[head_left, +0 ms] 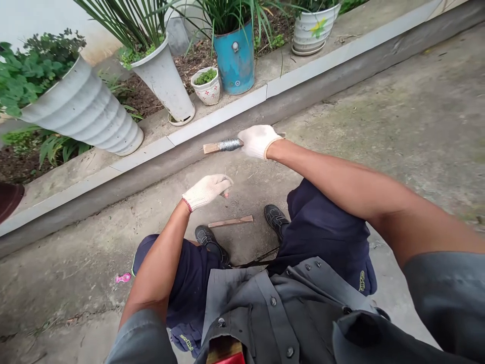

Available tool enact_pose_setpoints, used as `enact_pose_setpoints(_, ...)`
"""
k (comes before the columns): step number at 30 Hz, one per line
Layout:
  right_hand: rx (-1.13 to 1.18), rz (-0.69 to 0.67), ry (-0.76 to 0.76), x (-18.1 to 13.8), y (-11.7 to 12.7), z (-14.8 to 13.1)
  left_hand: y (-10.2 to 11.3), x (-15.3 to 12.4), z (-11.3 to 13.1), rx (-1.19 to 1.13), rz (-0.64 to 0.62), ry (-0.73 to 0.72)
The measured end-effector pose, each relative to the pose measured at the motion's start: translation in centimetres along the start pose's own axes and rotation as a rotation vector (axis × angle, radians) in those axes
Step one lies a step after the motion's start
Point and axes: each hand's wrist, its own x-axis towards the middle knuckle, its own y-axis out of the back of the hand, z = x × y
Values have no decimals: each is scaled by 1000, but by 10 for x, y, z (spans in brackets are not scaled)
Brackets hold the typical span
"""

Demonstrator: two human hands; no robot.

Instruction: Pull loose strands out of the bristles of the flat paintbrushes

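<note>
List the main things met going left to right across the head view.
Ribbed white pot, tall smooth white pot, left gloved hand, wound stick, right gloved hand, white flower-decorated pot.

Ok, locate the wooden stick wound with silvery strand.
In the head view, the wooden stick wound with silvery strand is slightly above and left of centre, held in the white-gloved right hand, with the pale-edged concrete kerb beyond.

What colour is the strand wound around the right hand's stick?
The strand is silvery grey, in the head view.
</note>
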Motion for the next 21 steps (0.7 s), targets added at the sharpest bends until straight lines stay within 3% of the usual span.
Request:
enact_pose_setpoints(5,-169,-91,23,0,-11,-11,14,-4,-2,68,133,42)
enact_pose_setpoints(11,-157,-296,325,-20,-11,-17,30,-4,-7,216,312,63)
enact_pose_setpoints(16,34,-424,486,-28,-3,-5,34,-3,-13,214,335,73)
enact_pose_setpoints(21,219,-308,460,-30,9,-2,21,3,-17,-20,226,-45)
